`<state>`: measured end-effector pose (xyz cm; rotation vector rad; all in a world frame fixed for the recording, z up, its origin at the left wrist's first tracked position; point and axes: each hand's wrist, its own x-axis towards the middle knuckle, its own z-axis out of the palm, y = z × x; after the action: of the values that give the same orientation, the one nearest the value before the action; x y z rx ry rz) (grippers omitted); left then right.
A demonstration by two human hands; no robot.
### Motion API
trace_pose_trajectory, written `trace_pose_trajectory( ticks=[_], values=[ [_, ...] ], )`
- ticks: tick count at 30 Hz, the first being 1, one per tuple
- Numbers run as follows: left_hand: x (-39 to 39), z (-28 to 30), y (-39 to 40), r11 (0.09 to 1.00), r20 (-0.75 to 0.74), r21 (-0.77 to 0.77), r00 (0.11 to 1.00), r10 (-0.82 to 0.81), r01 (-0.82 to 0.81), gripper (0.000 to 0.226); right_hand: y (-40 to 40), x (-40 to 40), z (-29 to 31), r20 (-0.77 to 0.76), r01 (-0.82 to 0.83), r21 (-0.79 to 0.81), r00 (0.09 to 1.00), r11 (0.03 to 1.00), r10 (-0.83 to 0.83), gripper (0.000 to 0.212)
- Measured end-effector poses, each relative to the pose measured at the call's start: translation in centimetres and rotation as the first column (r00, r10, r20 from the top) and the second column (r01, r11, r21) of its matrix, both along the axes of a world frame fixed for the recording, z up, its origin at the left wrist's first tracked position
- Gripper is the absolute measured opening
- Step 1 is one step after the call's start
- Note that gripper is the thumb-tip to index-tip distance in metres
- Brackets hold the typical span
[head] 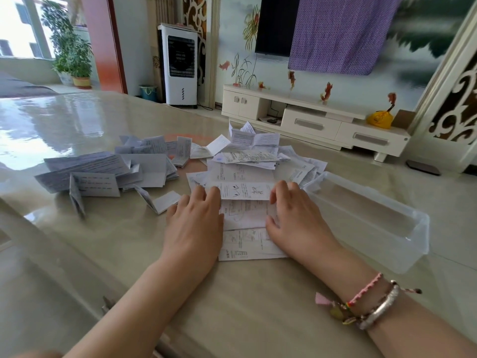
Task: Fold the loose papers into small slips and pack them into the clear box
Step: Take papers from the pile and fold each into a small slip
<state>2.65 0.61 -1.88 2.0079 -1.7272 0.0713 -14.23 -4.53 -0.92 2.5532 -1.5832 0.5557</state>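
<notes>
Your left hand (194, 223) and right hand (294, 218) lay palm-down with fingers relaxed, pressing either side of a creased printed sheet (245, 215) on the glossy table (77, 130). Beyond your fingertips sat the heap of loose papers (260, 156), and to its left the pile of folded slips (108, 169). The clear box (374, 218) stood just right of your right hand, nothing visible inside it.
</notes>
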Motion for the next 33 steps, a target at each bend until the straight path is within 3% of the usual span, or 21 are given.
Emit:
trace_pose_trajectory(
  ticks=[5, 9, 13, 18, 21, 25, 28, 33],
  values=[
    [0.2, -0.1, 0.0, 0.999, 0.008, -0.015, 0.999, -0.037, 0.037, 0.007, -0.1, -0.2, 0.0, 0.03, -0.191, -0.022, 0.981, 0.981, 0.192, 0.023],
    [1.0, -0.2, 0.0, 0.992, -0.024, 0.018, 0.992, -0.125, 0.126, 0.015, -0.1, -0.5, 0.5, 0.082, -0.446, 0.12, 0.895, 0.887, 0.439, 0.028],
    [2.1, 0.0, 0.5, 0.971, -0.088, 0.071, 0.971, -0.222, 0.229, 0.026, -0.3, -0.7, 0.6, -0.018, -0.449, 0.044, 0.893, 0.892, 0.45, 0.03],
    [2.5, 0.1, 1.2, 0.97, -0.059, -0.062, 0.97, -0.237, 0.233, 0.013, 0.2, -0.2, 0.7, -0.086, -0.427, -0.032, 0.902, 0.904, 0.423, 0.023],
    [2.7, 0.3, 1.5, 0.963, -0.107, -0.18, 0.969, -0.222, 0.2, 0.028, 0.7, -0.2, 0.9, 0.076, -0.369, 0.0, 0.927, 0.93, 0.368, 0.017],
    [2.0, 0.9, 1.9, 0.943, -0.278, -0.301, 0.933, -0.23, 0.143, 0.036, 0.8, 0.0, 0.8, 0.349, -0.35, 0.101, 0.889, 0.931, 0.296, 0.005],
    [1.4, 0.9, 1.9, 0.91, -0.381, -0.374, 0.865, -0.325, 0.177, 0.036, 0.9, 0.1, 0.9, 0.446, -0.379, 0.145, 0.85, 0.914, 0.281, 0.006],
    [0.3, 0.8, 1.7, 0.909, -0.503, -0.346, 0.771, -0.391, 0.235, 0.029, 1.4, 0.5, 1.2, 0.55, -0.512, 0.15, 0.754, 0.846, 0.359, 0.007]
  ],
)
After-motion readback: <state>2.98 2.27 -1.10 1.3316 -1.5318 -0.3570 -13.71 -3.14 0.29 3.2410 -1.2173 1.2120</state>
